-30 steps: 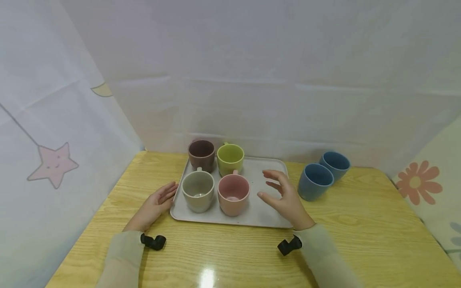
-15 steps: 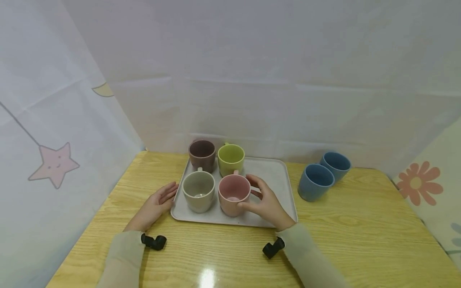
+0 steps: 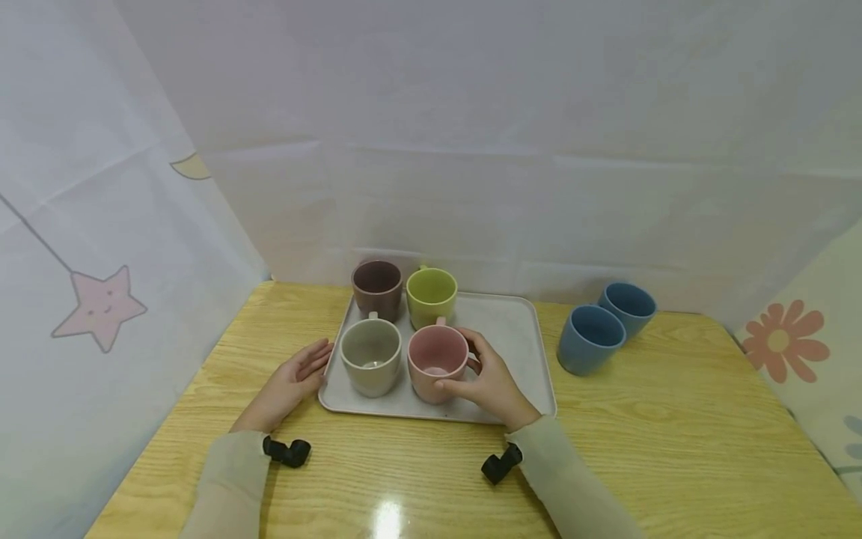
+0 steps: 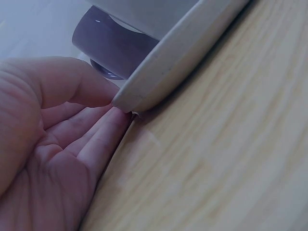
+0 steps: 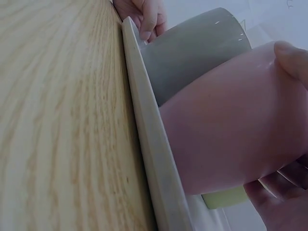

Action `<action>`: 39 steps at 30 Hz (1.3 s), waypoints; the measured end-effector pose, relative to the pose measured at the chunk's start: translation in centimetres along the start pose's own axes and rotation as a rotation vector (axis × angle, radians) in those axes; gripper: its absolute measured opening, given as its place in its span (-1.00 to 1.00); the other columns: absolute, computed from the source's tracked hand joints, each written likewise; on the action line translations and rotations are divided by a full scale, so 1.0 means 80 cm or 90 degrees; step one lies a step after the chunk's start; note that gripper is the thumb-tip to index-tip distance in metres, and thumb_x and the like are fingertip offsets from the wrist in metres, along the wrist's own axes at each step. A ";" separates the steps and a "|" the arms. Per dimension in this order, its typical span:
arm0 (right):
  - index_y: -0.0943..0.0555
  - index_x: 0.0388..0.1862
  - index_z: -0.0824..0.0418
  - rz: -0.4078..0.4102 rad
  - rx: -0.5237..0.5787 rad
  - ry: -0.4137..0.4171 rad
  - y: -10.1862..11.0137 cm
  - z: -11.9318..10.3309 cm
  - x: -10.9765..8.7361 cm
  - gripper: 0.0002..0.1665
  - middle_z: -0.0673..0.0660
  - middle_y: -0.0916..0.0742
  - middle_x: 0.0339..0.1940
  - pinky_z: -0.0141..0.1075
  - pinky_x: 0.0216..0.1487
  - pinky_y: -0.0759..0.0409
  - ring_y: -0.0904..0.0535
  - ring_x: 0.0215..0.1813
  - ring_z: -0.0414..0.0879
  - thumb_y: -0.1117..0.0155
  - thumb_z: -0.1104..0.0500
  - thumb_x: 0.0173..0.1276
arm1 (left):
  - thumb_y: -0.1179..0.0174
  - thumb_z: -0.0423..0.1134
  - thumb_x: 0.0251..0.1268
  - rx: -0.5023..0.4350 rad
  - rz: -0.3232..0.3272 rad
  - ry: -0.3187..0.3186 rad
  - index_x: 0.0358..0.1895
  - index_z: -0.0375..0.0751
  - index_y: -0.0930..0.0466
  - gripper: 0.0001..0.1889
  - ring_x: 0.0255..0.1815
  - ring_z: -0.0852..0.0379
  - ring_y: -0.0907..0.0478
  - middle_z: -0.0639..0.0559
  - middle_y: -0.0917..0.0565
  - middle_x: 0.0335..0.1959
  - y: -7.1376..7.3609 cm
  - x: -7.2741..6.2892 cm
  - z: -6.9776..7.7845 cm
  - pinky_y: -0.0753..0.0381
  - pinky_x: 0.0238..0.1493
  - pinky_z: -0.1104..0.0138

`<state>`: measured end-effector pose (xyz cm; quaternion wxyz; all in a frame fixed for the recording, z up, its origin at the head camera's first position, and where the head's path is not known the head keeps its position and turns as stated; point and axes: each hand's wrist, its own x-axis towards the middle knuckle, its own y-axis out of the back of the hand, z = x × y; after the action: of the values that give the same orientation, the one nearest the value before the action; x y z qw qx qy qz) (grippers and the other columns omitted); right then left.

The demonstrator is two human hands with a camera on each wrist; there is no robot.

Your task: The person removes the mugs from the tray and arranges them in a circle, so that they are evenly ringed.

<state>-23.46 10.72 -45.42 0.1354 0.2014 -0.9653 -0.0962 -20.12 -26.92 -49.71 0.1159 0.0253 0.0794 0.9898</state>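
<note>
The pink mug (image 3: pixel 431 382) stands on a pale rectangular tray (image 3: pixel 501 322), its handle turned to the back. My right hand (image 3: pixel 491 382) grips this mug from the right, thumb at the near side and fingers at the far side; the right wrist view shows the thumb against the pink mug wall (image 5: pixel 240 120). At the tray's left side is my left hand (image 3: pixel 289 385). Up close, its thumb and fingertips meet at the tray rim (image 4: pixel 159 72), pinching it. A grey-white mug (image 3: pixel 370 374), a dark brown mug (image 3: pixel 380 303) and a lime-green mug (image 3: pixel 431 308) share the tray.
Two blue cups (image 3: pixel 582 352) stand close together on the wooden table (image 3: pixel 673 419), right of the tray. White cloth (image 3: pixel 431 150) hangs along the back and sides. The tray's right part is bare.
My right hand has moved left from above the tray's right part onto the pink mug and closed round it. My left hand, the tray and the mugs look unmoved.
</note>
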 end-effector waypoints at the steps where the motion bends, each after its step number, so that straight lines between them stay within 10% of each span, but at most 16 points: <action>1: -0.36 0.48 0.07 0.002 -0.001 0.002 0.000 0.000 0.000 0.03 0.07 -0.52 0.40 -0.04 0.44 -0.43 -0.38 0.44 -0.02 -0.69 0.22 0.05 | -0.05 -0.40 0.57 0.000 0.000 0.000 0.63 -0.36 0.10 -0.28 0.58 -0.26 -0.03 -0.32 -0.09 0.60 0.000 0.000 0.000 -0.36 0.29 0.60; 23: -0.49 0.35 0.11 0.061 -0.020 0.048 0.005 -0.004 -0.006 -0.01 0.04 -0.61 0.27 -0.24 0.37 -0.51 -0.51 0.32 -0.03 -0.77 0.19 -0.10 | -0.05 -0.39 0.57 -0.005 -0.001 0.005 0.63 -0.36 0.12 -0.27 0.59 -0.26 -0.02 -0.31 -0.07 0.61 0.002 0.000 0.001 -0.35 0.30 0.59; 39: -0.44 0.39 0.23 0.188 -0.082 0.087 0.061 -0.034 -0.021 -0.02 0.16 -0.60 0.27 -0.39 0.37 -0.46 -0.50 0.29 0.01 -0.70 0.32 -0.04 | -0.03 -0.41 0.57 -0.010 -0.003 0.004 0.63 -0.36 0.12 -0.29 0.59 -0.27 -0.02 -0.32 -0.08 0.61 0.001 0.000 0.001 -0.37 0.29 0.58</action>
<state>-22.96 15.49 -42.06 0.2263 0.0542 -0.9648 -0.1228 -20.13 -26.96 -49.62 0.1181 0.0208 0.0720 0.9902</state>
